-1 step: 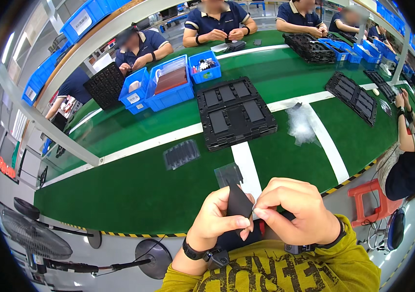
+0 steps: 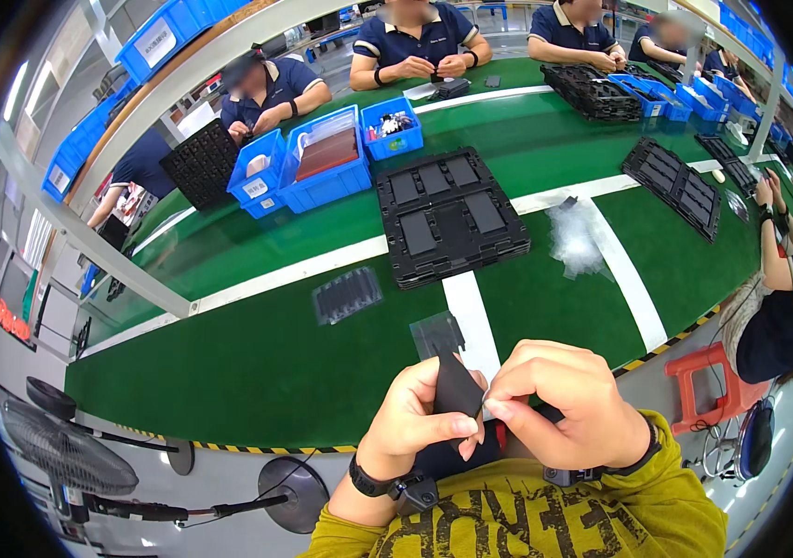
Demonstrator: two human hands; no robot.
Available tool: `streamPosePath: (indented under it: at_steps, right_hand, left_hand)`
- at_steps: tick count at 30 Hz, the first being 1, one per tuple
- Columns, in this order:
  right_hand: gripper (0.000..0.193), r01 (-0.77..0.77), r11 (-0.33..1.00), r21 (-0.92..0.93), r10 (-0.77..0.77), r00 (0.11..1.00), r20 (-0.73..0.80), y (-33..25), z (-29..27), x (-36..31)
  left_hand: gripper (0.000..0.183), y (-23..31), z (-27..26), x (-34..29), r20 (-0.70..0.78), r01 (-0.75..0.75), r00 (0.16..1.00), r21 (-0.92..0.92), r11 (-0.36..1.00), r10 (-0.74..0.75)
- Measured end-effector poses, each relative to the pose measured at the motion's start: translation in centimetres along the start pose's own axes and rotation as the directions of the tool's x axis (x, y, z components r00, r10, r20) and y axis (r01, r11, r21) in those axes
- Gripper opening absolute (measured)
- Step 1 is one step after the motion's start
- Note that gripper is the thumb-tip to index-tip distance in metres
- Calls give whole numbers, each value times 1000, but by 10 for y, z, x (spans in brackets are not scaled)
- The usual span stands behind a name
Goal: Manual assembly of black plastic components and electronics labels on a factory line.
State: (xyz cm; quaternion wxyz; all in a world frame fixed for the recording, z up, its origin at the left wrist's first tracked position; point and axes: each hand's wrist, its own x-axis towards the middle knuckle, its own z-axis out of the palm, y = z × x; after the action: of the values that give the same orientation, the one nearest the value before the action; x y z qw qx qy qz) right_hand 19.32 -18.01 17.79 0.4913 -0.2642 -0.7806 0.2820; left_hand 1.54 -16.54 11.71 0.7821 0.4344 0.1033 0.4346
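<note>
My left hand (image 2: 407,420) holds a flat, dark rectangular panel (image 2: 457,389) tilted between thumb and fingers, near the table's front edge. At the panel's right edge, my right hand (image 2: 571,405) pinches with thumb and forefinger. A thin pale sliver shows by those fingertips, too small to name. Just beyond the panel a clear film sheet (image 2: 435,333) lies on the green table. Further left rests another film sheet with dark strips (image 2: 348,296). Ahead stands a stack of black trays (image 2: 452,219), its top one bearing several dark panels.
Crumpled clear film (image 2: 577,240) lies right of the tray stack. Blue bins (image 2: 326,172) stand at the back left, and another black tray (image 2: 672,189) sits to the right. Co-workers sit across the table and at the right. A fan (image 2: 66,451) and red stool (image 2: 714,386) flank me.
</note>
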Motion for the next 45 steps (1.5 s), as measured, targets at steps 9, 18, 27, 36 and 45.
streamPosePath:
  at_steps: [9,18,27,36,45]
  right_hand:
    - [10,-15,993,121,6,997,74,0,1,0]
    - [11,-27,982,187,2,991,133,-2,0,1]
    - [8,-82,982,170,77,996,32,2,6,-6]
    - [14,-305,895,324,385,897,-219,20,4,0]
    - [10,-206,923,324,310,897,-314,26,11,1]
  left_hand:
    - [22,3,0,1,102,7,995,-9,1000,-6]
    - [22,5,0,1,153,6,988,44,999,-12]
    - [20,5,2,-1,143,58,988,18,998,-60]
    - [24,17,43,16,-298,7,939,513,858,171]
    - [28,3,44,14,-292,36,939,611,790,183]
